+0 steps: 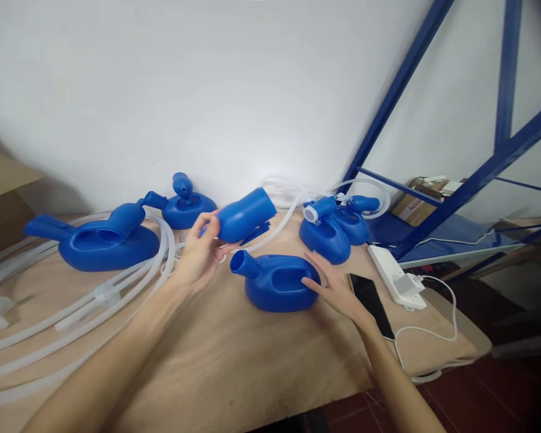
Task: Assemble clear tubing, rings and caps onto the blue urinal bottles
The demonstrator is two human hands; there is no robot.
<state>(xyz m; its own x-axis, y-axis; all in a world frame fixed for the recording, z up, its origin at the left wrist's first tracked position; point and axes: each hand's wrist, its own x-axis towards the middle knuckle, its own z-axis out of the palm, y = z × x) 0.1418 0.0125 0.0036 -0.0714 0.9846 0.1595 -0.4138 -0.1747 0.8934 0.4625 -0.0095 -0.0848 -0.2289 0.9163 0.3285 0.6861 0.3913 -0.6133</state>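
Observation:
My left hand [206, 243] grips a blue plastic urinal funnel [246, 214] by its narrow end, with the wide cut-out mouth pointing right. Below it, on the table, lies a blue urinal bottle [282, 300] with a moulded handle, its open neck tilted up to the left. My right hand [331, 285] rests against the right end of this bottle, fingers spread and thumb over the handle recess. The funnel is held above the bottle's neck, apart from it.
Other blue urinal bottles stand at the left [90, 257], back [187, 215] and right [327, 240]. Clear tubing [165, 252] coils over the left side. A phone [372, 305] and a white power strip [388, 267] lie rightward, beside a blue metal shelf frame [473, 174]. A cardboard box [6, 210] stands far left.

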